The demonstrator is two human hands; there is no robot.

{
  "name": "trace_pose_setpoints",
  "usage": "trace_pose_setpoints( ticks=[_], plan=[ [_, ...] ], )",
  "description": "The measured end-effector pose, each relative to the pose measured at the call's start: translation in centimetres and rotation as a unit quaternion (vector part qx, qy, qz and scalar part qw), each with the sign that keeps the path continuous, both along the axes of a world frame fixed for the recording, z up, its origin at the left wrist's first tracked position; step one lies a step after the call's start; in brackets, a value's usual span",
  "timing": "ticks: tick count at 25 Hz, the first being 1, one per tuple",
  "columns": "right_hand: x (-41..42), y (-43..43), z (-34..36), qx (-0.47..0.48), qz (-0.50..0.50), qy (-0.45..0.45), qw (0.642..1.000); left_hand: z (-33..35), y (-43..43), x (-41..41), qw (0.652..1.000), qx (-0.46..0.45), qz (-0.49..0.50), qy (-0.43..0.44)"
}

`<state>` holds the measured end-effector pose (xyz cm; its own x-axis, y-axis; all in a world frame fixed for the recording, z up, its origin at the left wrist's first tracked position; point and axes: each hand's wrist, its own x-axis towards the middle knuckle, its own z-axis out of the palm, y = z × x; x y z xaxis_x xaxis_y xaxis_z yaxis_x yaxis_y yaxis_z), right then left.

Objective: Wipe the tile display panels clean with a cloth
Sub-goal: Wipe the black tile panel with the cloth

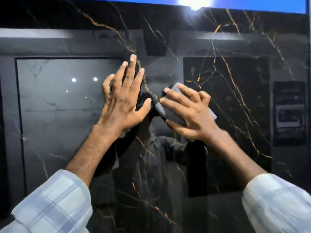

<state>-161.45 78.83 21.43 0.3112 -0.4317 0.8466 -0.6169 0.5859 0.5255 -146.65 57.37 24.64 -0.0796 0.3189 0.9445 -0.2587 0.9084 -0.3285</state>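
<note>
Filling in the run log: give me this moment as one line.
left hand: open, flat on glossy black gold-veined tile panel | right hand: presses folded grey cloth on panel | stage: wiping

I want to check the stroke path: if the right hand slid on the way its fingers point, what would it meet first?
The right hand, pressing the grey cloth to the black tile panel, points up-left. It would likely meet the left hand first, at its thumb.
</note>
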Motion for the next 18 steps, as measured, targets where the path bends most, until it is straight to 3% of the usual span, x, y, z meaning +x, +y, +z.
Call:
trace_pose_setpoints(
  ticks=[2, 4, 5, 7, 8, 10, 13, 14, 17, 18],
  plan=[
    [-1.2, 1.9, 4.1, -0.113, 0.046, -0.107, 0.987, 2.4, 0.3, -0.4, 1.000, -0.002, -0.002, 0.000],
    [-0.8, 1.9, 6.7, -0.219, 0.070, -0.213, 0.950, 3.5, 0.6, -0.9, 1.000, 0.001, -0.004, -0.003],
    [-0.2, 1.1, 7.0, -0.205, 0.050, -0.180, 0.961, 3.6, 0.6, -1.3, 1.000, 0.008, -0.003, -0.009],
    [0.1, -0.4, 6.8, -0.061, 0.012, -0.029, 0.998, 3.0, 0.3, -2.1, 1.000, 0.014, 0.016, -0.018],
    [-0.4, -0.1, 7.4, -0.001, 0.003, 0.020, 1.000, 2.7, 0.0, -2.4, 0.999, 0.008, 0.033, -0.019],
    [-1.5, 1.3, 10.6, -0.013, 0.010, 0.000, 1.000, 2.6, -0.4, -2.8, 0.999, 0.001, 0.051, -0.010],
    [-1.1, 0.8, 14.6, -0.182, 0.010, -0.150, 0.972, 2.7, -0.1, -3.1, 0.999, 0.004, 0.049, 0.001],
    [-0.1, -0.6, 14.9, -0.180, -0.007, -0.133, 0.975, 2.8, 0.0, -3.1, 0.999, 0.005, 0.046, 0.003],
    [1.4, -3.5, 15.0, -0.031, -0.019, -0.002, 0.999, 3.1, 0.3, -2.6, 1.000, 0.015, 0.011, 0.003],
    [1.0, -2.7, 16.2, -0.025, -0.011, 0.004, 1.000, 3.7, 0.5, -2.3, 1.000, 0.020, -0.002, 0.009]
  ],
)
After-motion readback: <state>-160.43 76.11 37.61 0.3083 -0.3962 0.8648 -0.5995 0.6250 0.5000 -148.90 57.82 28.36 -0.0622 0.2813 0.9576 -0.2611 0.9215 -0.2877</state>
